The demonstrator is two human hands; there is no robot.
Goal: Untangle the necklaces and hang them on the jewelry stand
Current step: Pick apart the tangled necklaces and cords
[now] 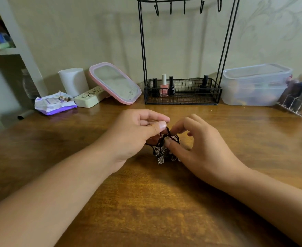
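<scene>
A tangled bunch of dark-cord necklaces (161,150) with silver pendants hangs just above the wooden table (146,202), at its middle. My left hand (136,136) pinches a cord loop at the top of the bunch between thumb and fingers. From the right, my right hand (198,145) pinches the cords with thumb and forefinger. The black wire jewelry stand (143,50) rises behind them against the wall, its hooks (184,6) bare at the top edge of the view.
The stand's wire basket (214,93) holds nail polish bottles. To its left lean a pink-framed mirror (114,82), a cream case (89,98), a white roll (73,81) and a wipes pack (54,104). A plastic box (255,84) and a clear organiser (300,100) stand right.
</scene>
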